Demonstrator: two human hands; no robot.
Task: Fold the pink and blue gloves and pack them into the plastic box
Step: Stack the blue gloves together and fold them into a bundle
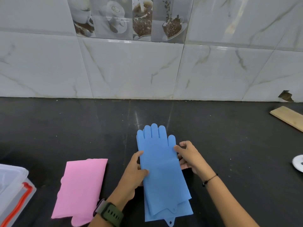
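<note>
the blue gloves [161,164] lie flat on the black counter [82,125], one on top of the other, with their finger ends pointing at the tiled wall [131,68] and their cuffs near the bottom of the view. the left hand [134,174] holds the left edge of the blue gloves, with its thumb lying on top and its other fingers tucked under the edge. the right hand [188,156] holds the right edge, just below the glove's thumb, with its fingers bent and pinching the side. the pink gloves [80,189] are folded over into a flat bundle and rest on the counter just left of the left arm, apart from the blue ones. the plastic box [11,194] sits at the far left edge, with a red clip on its side, and only part of it shows. a green watch [109,213] is on the left wrist and a thin black band [209,179] is on the right wrist. a wood strip [288,117] lies at the far right, and a white round thing [298,163] shows below it.
</note>
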